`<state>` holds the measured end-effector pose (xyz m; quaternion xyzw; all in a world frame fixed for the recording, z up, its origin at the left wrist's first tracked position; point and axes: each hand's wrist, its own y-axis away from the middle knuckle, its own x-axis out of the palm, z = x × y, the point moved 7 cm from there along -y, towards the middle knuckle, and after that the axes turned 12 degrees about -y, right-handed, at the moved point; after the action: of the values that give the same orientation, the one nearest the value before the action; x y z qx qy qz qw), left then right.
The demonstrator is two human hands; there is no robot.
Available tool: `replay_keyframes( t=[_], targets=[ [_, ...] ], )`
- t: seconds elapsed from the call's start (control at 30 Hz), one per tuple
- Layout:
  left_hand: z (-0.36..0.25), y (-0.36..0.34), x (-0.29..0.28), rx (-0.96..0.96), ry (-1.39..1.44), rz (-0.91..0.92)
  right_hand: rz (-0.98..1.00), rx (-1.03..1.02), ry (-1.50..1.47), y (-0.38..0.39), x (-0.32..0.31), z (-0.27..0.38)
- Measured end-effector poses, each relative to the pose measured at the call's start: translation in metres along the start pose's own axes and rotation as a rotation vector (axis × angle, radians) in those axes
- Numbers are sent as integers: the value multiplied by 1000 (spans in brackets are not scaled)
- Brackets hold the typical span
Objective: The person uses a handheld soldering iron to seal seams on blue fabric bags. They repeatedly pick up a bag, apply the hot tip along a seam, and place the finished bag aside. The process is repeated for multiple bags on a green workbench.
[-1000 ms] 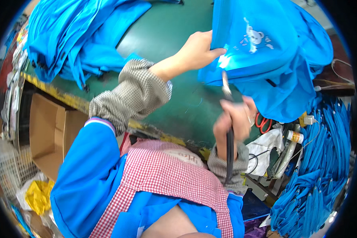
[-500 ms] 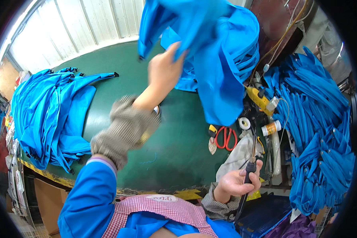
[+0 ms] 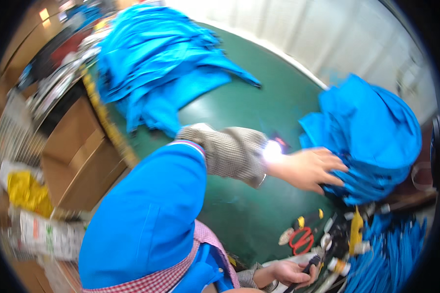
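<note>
My left hand (image 3: 308, 168) reaches across the green table (image 3: 239, 210) with its fingers spread and nothing in them. Its fingertips are at the near edge of a heaped pile of blue fabric pieces (image 3: 371, 127); whether they touch it I cannot tell. Low in the picture, my right hand (image 3: 288, 273) is closed around the black handle of a soldering iron (image 3: 312, 265), whose tip is too blurred to make out. On the table's far left lies a second pile of blue fabric pieces (image 3: 156, 53), dark fittings at its corners.
Red-handled scissors (image 3: 302, 241), a white roll (image 3: 326, 240), a yellow tool (image 3: 355, 232) and a white bottle with an orange label (image 3: 339, 266) lie near my right hand. More blue fabric (image 3: 386, 249) is bunched at lower right. An open cardboard box (image 3: 80, 151) stands left of the table.
My left hand has let go of the blue fabric it was lifting, which now rests on the right pile. The view has swung left. My right hand still holds the soldering iron.
</note>
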<state>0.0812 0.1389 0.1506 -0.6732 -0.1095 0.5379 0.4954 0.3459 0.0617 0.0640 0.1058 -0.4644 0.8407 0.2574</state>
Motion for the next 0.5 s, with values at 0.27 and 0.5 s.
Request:
replay_keyframes(
  t=[0.27,0.5],
  targets=[
    [64,394,-404,-1179,-1207,-309,312,106,-233,45,50,-14],
    [94,508,-543,-1431,-1459,-641,544,178,-241,62,98,4]
  ],
)
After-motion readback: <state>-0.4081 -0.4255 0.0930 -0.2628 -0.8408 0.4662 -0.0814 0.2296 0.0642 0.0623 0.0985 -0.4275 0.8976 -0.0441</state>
